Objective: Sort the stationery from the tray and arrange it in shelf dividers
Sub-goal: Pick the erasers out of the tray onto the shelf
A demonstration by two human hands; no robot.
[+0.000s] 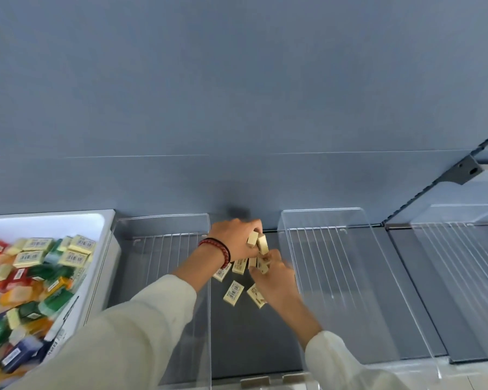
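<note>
A white tray (pixel 107 249) at the left holds several small packs of stationery in yellow, green, orange, red and blue. On the grey shelf (pixel 245 342), between two clear dividers, lie several pale yellow packs (pixel 233 293). My left hand (pixel 233 239) reaches over the left divider (pixel 203 319) and grips two pale yellow packs (pixel 258 242) above the shelf. My right hand (pixel 273 280) is just below it, and its fingers pinch another pale yellow pack (pixel 263 266). The packs under both hands are partly hidden.
A second clear divider (pixel 358 277) stands to the right of the packs, and a third (pixel 462 277) further right. A blue-grey back wall rises behind the shelf. A dark shelf bracket (pixel 462 170) sticks out at the upper right.
</note>
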